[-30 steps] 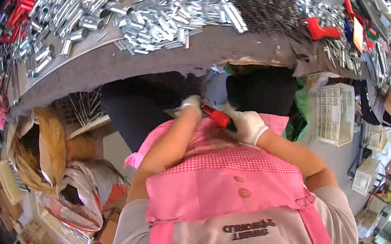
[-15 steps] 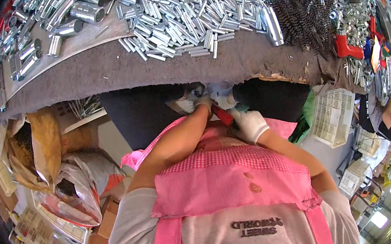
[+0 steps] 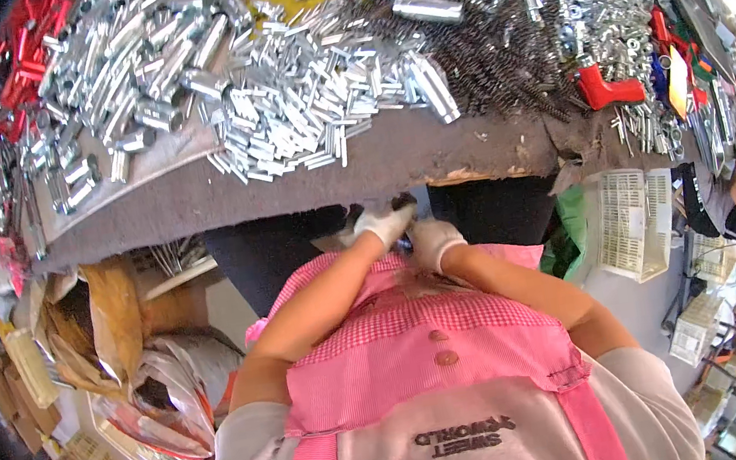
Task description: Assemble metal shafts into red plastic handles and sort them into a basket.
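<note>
Two gloved hands meet low over the lap: the left hand (image 3: 385,225) and, just beside it, the right hand (image 3: 435,244). Both grips have curled fingers, but the gloves hide the insides, so I cannot tell how tightly either is closed or what it has hold of. One dark piece (image 3: 403,200) shows at the left grip's fingertips, mostly hidden.

Just beyond both grips, the edge of the worktop (image 3: 470,150) overhangs. Farther past them lie short metal pins (image 3: 288,128) and, beyond and to the right, dark springs (image 3: 505,69), both too many to count. One larger metal tube (image 3: 433,89) lies between those heaps. One red pistol-shaped part (image 3: 609,90) rests on the worktop, beyond and right of the right grip.

Well left of the left grip stand two sacks, one brown (image 3: 114,313), one whitish (image 3: 171,370). Right of the right grip are one green sack (image 3: 568,230) and, past it, a pale crate (image 3: 624,227).
</note>
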A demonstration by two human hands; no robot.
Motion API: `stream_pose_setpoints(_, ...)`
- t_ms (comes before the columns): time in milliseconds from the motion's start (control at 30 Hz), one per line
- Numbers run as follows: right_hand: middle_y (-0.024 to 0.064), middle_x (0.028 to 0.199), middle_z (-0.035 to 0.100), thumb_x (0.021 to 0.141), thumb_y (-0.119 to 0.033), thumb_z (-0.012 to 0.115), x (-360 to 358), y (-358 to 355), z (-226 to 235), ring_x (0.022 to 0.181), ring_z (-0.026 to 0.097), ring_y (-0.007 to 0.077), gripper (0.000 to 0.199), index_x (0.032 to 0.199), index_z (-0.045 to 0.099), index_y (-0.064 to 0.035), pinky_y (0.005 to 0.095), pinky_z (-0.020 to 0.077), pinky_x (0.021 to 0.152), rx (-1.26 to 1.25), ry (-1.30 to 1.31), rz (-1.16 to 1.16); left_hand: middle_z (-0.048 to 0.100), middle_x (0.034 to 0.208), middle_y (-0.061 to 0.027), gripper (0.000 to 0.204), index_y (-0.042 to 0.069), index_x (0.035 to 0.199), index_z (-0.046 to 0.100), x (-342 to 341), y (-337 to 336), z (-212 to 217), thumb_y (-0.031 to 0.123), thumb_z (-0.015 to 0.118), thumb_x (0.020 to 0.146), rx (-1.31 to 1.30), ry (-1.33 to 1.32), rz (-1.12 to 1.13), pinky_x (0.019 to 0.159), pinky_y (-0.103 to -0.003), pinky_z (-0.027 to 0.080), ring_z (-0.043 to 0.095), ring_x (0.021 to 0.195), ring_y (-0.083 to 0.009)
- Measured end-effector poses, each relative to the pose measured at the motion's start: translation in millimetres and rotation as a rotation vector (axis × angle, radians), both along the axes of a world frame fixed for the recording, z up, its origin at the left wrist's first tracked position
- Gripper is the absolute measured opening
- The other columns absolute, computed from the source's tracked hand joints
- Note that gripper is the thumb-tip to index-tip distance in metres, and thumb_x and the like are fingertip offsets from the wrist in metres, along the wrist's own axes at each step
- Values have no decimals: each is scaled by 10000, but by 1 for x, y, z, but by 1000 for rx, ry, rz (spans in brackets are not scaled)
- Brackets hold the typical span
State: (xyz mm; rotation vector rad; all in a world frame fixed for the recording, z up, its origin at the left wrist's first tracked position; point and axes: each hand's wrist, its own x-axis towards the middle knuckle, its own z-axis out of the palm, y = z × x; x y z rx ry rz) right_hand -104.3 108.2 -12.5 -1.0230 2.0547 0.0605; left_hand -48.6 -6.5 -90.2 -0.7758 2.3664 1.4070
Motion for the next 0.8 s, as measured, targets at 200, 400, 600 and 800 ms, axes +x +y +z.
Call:
stream_pose_setpoints(200, 227, 953, 651, 761, -252, 615, -2, -2, -19, 886, 647, 356, 318, 953, 637, 0, 438, 516, 759, -117, 35, -182, 641, 1001, -204, 353, 47, 986, 642, -10, 18, 19, 285, 402, 883, -341, -16, 127, 831, -434, 484, 612, 943, -366)
stream_pose_setpoints(400, 226, 901, 654, 792, -190, 558, -8, 2, -14, 845, 650, 363, 235, 914, 667, -21, 429, 521, 702, -252, 37, -83, 652, 1032, -142, 261, 51, 972, 665, 8, 25, -67, 139, 462, 834, -648, 65, 25, 850, -398, 453, 617, 959, -299)
stream_pose_setpoints(600, 211, 948, 661, 808, -178, 526, -4, -21, -50, 907, 649, 341, 258, 939, 681, -19, 421, 521, 763, 12, -2, 42, 602, 1156, -159, 300, 27, 1016, 651, 3, 6, -50, 197, 463, 856, -424, -145, 3, 890, -415, 451, 586, 1054, -300)
stream_pose_setpoints(800, 207, 942, 663, 812, -185, 526, -20, -19, -26, 895, 648, 344, 240, 892, 699, -39, 427, 511, 775, -60, -78, 97, 588, 1185, -164, 317, 59, 1096, 628, -1, -2, -26, 221, 523, 845, -496, -419, -458, 925, -408, 440, 554, 1106, -308)
